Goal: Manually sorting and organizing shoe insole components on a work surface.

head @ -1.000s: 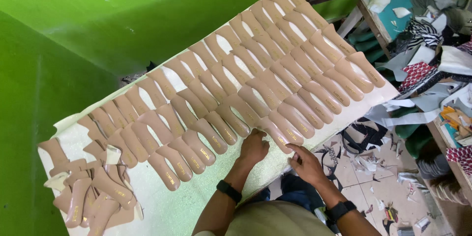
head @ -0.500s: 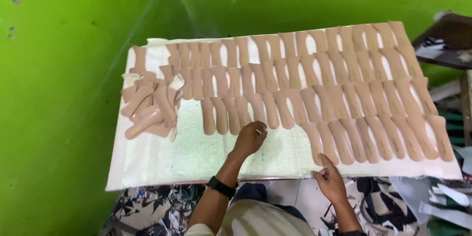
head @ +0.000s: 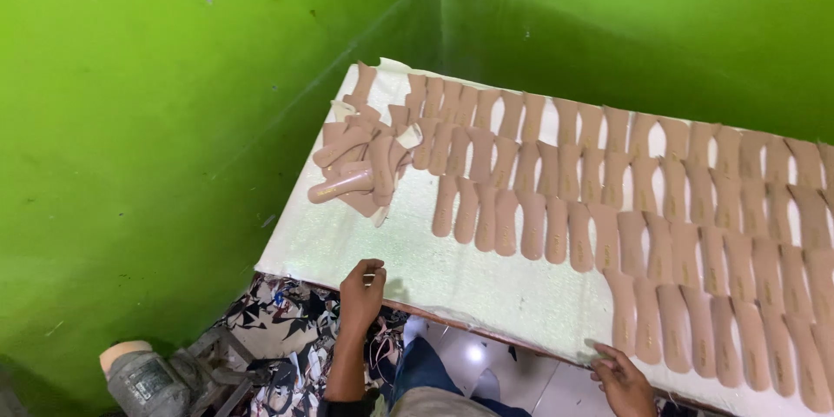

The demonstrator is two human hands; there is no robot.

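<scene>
My left hand (head: 361, 292) rests at the near edge of a white-covered table (head: 452, 274), fingers curled with a small pale thing between the fingertips that I cannot make out. My right hand (head: 624, 375) touches the table's near edge further right, fingers loosely bent, just below the lowest tan pieces. Rows of flat tan shoe-insole pieces (head: 608, 200) lie side by side across the table. A loose heap of the same tan pieces (head: 360, 165) sits at the table's far left end.
Bright green walls (head: 174, 122) close in the left and back, meeting in a corner. Patterned scraps (head: 287, 330) litter the floor under the table's left end. A grey cylindrical object (head: 143, 378) lies at the bottom left.
The view has swung to the left. My left hand has pulled back from the middle of the table to its near edge. My right hand stays at the near edge.
</scene>
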